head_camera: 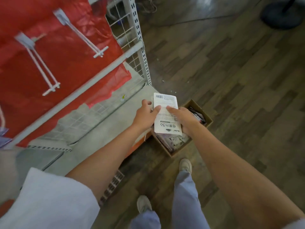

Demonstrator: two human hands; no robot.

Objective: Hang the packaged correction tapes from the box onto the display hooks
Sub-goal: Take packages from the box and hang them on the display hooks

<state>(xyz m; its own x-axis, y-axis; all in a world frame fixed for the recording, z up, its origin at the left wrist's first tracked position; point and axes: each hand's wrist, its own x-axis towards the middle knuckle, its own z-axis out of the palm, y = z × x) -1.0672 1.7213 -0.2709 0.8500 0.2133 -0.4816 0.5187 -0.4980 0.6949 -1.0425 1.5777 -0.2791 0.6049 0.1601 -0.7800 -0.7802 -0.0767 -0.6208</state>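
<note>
I hold a stack of packaged correction tapes (165, 103), white card backs up with a barcode at the far end, just above the open cardboard box (208, 119) on the floor. My left hand (146, 115) grips the stack's left edge, thumb on top. From the right, my right hand (182, 119) clasps the stack with fingers across the card. More packages (175, 140) lie inside the box. Two bare white display hooks (86, 38) (43, 68) stick out of the red-backed panel at the upper left.
A grey metal shelf base (102, 123) with a perforated upright (140, 38) stands left of the box. An orange strip (139, 142) runs along the shelf's edge. My feet (185, 165) stand on wood-pattern floor. A dark round stand base (280, 15) sits at far right.
</note>
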